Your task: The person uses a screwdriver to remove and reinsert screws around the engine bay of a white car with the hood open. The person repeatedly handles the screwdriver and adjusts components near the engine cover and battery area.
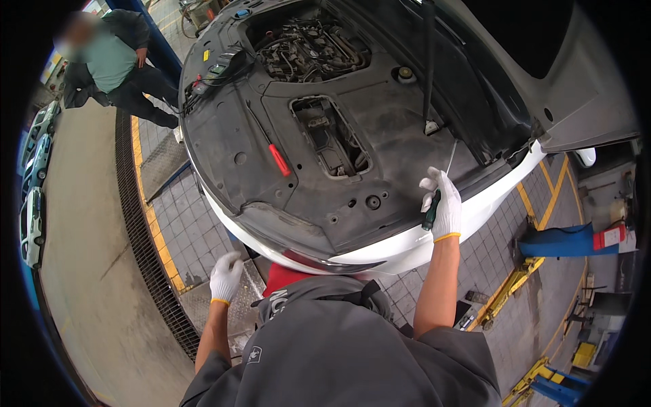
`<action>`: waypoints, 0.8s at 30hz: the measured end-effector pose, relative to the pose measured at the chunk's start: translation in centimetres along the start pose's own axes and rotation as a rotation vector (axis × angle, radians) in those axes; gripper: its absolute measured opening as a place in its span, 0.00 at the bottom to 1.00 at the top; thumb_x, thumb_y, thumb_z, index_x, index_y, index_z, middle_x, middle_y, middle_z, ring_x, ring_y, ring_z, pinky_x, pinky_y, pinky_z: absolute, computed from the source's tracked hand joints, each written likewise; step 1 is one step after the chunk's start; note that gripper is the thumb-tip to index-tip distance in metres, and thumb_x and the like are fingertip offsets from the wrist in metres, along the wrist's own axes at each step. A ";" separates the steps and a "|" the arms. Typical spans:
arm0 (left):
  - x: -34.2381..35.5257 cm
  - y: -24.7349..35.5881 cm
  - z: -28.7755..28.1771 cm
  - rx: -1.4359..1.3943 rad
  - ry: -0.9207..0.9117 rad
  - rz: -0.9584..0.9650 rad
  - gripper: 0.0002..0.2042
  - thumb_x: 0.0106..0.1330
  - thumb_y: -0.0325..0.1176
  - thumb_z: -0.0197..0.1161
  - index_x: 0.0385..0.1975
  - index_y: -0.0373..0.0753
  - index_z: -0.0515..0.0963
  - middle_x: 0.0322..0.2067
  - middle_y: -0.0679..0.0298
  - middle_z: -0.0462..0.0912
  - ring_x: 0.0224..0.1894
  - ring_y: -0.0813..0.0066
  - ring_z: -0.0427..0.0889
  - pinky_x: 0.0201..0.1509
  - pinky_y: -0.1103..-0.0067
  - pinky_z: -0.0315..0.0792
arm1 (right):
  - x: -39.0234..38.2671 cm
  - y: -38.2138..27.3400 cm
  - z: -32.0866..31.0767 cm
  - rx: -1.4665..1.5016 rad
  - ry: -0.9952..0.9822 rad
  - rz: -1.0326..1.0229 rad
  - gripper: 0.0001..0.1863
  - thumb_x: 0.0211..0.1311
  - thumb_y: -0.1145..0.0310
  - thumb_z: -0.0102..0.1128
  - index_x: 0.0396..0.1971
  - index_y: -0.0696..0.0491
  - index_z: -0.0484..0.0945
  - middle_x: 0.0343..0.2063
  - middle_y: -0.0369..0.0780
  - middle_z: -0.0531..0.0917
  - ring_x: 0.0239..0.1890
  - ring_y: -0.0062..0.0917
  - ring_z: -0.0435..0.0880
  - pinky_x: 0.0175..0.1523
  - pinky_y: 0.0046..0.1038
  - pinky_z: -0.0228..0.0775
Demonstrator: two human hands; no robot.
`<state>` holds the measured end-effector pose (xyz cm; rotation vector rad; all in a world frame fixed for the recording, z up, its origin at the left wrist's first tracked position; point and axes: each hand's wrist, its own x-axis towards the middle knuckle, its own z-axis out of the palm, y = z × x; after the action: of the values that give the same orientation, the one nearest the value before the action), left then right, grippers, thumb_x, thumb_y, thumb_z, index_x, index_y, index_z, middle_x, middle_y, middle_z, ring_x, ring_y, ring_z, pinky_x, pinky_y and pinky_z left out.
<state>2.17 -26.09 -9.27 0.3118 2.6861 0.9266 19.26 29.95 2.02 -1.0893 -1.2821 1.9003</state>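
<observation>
My right hand [444, 207], in a white knit glove with a yellow cuff, is closed round a screwdriver [430, 216]. Its handle is dark green, and its thin shaft points up and away over the right side of the engine cover. My left hand [226, 277], gloved alike, hangs in front of the car's left front corner, with its fingers loosely bent and nothing visible in them. Below me is the dark plastic engine cover [400, 146] of a white car. On it lies a long screwdriver with a red handle [279, 160], left of a rectangular opening [330, 138].
The raised bonnet [590, 88] and its black strut [428, 68] stand at the right. Cables and a small device [220, 68] lie on the cover's far left. A person [112, 57] stands beyond. Yellow-and-blue lift arms [505, 292] lie on the tiled floor at right.
</observation>
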 end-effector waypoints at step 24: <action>27.6 16.9 -1.6 0.275 -0.347 1.241 0.34 0.67 0.51 0.78 0.70 0.41 0.82 0.71 0.55 0.83 0.78 0.47 0.74 0.91 0.51 0.60 | -0.7 8.8 25.5 -0.814 -0.244 0.265 0.29 0.78 0.57 0.71 0.67 0.63 0.81 0.35 0.39 0.86 0.21 0.20 0.78 0.29 0.29 0.74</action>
<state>-22.34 -5.89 -2.77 2.0897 2.0901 0.6006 -2.96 14.90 -0.88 -1.4986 -2.2571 1.7485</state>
